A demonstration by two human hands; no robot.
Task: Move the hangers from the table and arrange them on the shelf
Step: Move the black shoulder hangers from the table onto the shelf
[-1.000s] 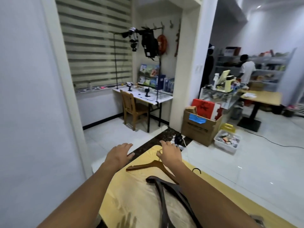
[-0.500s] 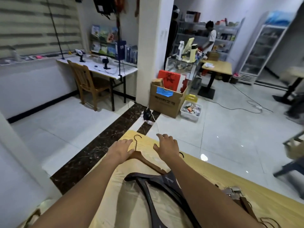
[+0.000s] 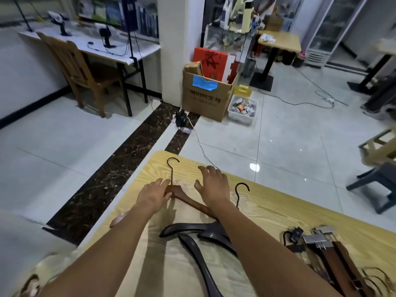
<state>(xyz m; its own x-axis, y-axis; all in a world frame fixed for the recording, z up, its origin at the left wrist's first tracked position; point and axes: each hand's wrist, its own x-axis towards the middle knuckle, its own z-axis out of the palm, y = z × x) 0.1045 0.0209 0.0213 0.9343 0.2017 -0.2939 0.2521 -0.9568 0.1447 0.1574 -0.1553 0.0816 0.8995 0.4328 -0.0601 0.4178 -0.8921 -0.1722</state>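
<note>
a pale wood-grain table fills the near part of the view, with tiled floor beyond its far edge. two dark glossy wooden hangers lie overlapped near the middle of it, partly under the right forearm. a bundle of brown clip hangers with metal clips lies toward the table's right side, well apart from both hands. a reddish-brown wooden hanger lies flat near the table's far corner, its thin dark wire hook pointing away from the person.

the left hand lies over this hanger's left arm, fingers bent down around the wood just beside the base of the hook; the thumb is hidden. the right hand is palm down with fingers spread and loose, holding nothing, its wrist above the hanger's right arm; i cannot tell whether the fingertips touch the table. the hands are near each other but apart. a second black metal hook shows just right of the right wrist.
</note>
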